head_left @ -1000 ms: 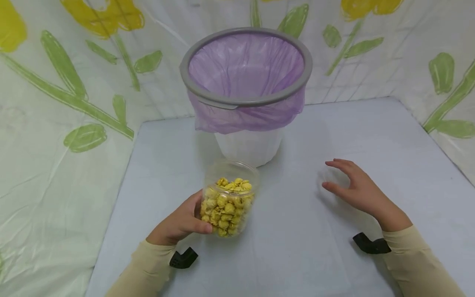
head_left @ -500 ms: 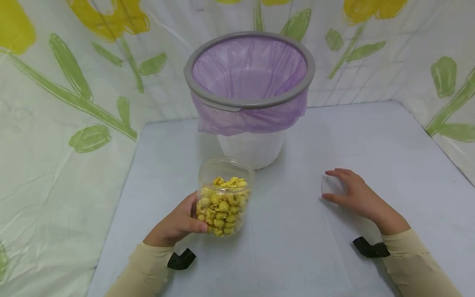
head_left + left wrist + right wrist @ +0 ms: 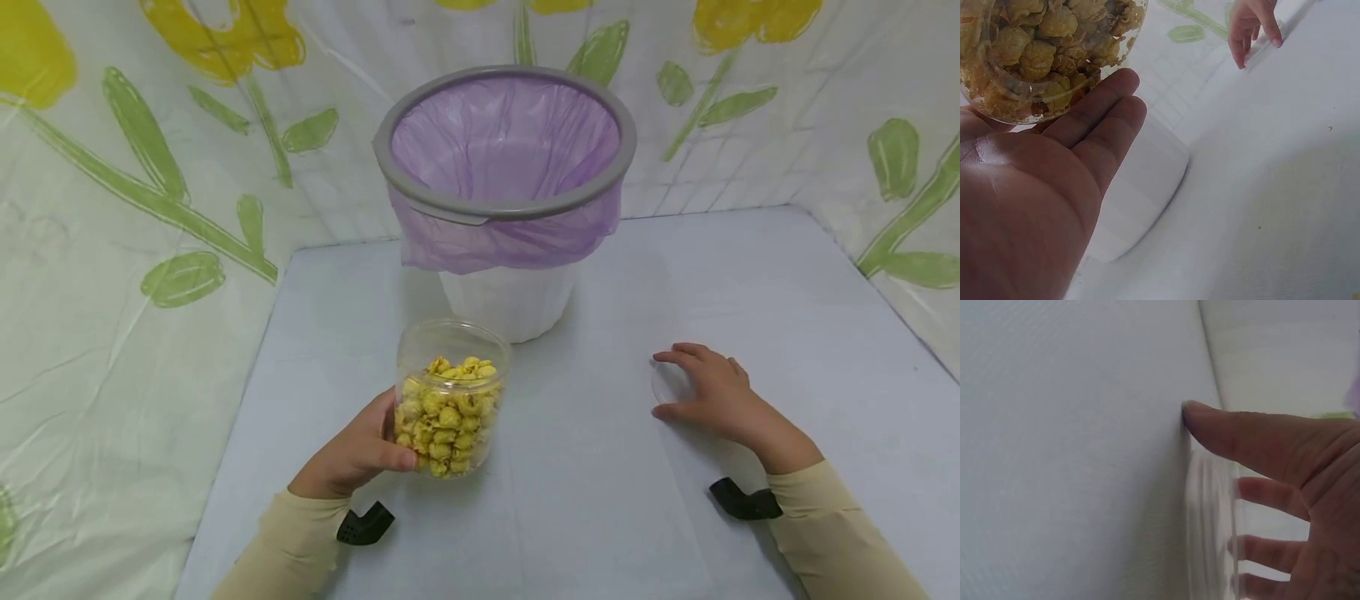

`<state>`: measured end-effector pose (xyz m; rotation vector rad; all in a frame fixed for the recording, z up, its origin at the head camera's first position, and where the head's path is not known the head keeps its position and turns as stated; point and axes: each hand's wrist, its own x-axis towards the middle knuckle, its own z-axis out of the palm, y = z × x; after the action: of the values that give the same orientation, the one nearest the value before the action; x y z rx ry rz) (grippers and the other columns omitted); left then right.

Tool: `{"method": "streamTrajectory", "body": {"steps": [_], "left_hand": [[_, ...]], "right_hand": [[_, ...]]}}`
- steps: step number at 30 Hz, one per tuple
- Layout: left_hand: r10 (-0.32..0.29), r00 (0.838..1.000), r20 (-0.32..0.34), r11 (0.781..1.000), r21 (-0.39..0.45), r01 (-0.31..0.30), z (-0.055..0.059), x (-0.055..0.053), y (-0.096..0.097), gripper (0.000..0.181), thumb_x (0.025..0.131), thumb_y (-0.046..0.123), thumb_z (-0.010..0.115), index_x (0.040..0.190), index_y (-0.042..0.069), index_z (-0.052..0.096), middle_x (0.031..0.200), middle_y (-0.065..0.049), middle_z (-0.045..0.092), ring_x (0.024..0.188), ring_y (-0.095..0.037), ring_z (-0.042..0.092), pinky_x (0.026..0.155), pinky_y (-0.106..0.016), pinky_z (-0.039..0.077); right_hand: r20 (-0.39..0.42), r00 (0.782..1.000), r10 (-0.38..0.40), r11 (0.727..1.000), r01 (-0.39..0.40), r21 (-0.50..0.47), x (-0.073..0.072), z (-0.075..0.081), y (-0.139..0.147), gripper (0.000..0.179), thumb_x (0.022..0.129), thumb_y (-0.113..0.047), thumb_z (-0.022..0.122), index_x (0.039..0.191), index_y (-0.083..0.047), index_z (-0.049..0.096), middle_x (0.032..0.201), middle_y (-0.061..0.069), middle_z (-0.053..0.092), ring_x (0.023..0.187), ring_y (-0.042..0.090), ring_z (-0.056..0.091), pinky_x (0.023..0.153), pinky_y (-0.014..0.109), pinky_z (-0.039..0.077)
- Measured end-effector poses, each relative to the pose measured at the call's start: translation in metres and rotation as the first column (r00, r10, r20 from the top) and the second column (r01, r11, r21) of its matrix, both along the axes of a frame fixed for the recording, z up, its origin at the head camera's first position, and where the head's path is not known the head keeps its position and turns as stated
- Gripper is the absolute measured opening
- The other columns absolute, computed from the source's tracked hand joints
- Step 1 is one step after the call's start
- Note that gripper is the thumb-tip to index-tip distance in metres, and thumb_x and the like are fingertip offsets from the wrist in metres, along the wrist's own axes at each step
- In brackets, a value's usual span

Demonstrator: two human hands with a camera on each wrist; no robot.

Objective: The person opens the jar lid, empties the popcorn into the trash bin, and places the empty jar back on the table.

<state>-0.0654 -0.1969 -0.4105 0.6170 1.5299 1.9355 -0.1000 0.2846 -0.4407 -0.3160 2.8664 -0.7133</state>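
My left hand (image 3: 360, 450) grips a clear plastic jar (image 3: 452, 342) from its left side, thumb on the near face. Yellow popcorn (image 3: 450, 417) fills much of the jar, which is tilted and has no lid on its mouth. From below, the left wrist view shows the jar's base, the popcorn (image 3: 1035, 50) behind it and the fingers along its underside. Off to the right, my right hand (image 3: 720, 392) holds a clear round lid (image 3: 1210, 525) by its edge, thumb on one side and fingers on the other, close over the table.
Behind the jar stands a white bin (image 3: 510, 304) with a grey rim ring (image 3: 525, 210) and a purple bag liner (image 3: 502, 242). The pale table (image 3: 585, 500) meets a flower-painted sheet (image 3: 337, 192) at the back and sides.
The right hand has come down slightly with the lid, toward the table surface. The jar in the left hand has shifted a little to the left.
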Motion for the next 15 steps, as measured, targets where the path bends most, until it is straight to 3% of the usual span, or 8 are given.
{"method": "streamTrajectory", "body": {"steps": [3,7,10,15], "left_hand": [[-0.005,1.0,-0.001,1.0,-0.003,0.005,-0.001,-0.001,0.001,0.089,0.088,0.026,0.084,0.157,0.0,0.035,0.138,-0.013,0.06,0.119,-0.021,0.064,0.102,-0.036,0.055],[-0.006,1.0,-0.002,1.0,-0.014,0.006,-0.002,-0.002,0.001,0.09,0.087,0.024,0.085,0.158,0.001,0.035,0.139,-0.014,0.06,0.12,-0.021,0.063,0.102,-0.037,0.055],[0.01,1.0,0.005,1.0,-0.03,-0.009,-0.004,-0.001,0.0,0.09,0.086,0.023,0.085,0.157,0.001,0.035,0.138,-0.014,0.06,0.119,-0.021,0.063,0.101,-0.037,0.055],[0.018,1.0,0.021,0.999,-0.038,-0.017,-0.006,0.001,0.0,0.094,0.085,0.024,0.087,0.158,0.001,0.033,0.139,-0.013,0.059,0.121,-0.021,0.062,0.102,-0.037,0.055]], "right_hand": [[-0.013,1.0,-0.006,1.0,0.007,0.005,-0.001,0.004,-0.001,0.079,0.078,-0.038,0.092,0.143,-0.007,0.058,0.153,0.033,0.041,0.141,0.057,0.033,0.107,0.086,0.011],[-0.099,0.994,-0.042,0.998,0.036,-0.059,-0.003,0.019,-0.007,0.071,0.086,-0.04,0.086,0.142,-0.006,0.059,0.154,0.033,0.042,0.143,0.057,0.034,0.108,0.086,0.01],[-0.177,0.982,-0.07,0.985,0.04,-0.166,-0.007,0.036,-0.016,0.058,0.095,-0.035,0.079,0.14,-0.004,0.061,0.153,0.03,0.046,0.142,0.055,0.039,0.11,0.081,0.02],[-0.222,0.969,-0.107,0.944,0.028,-0.33,-0.011,0.063,-0.034,0.049,0.102,-0.031,0.072,0.142,-0.006,0.06,0.151,0.019,0.054,0.144,0.044,0.044,0.11,0.069,0.037]]}}
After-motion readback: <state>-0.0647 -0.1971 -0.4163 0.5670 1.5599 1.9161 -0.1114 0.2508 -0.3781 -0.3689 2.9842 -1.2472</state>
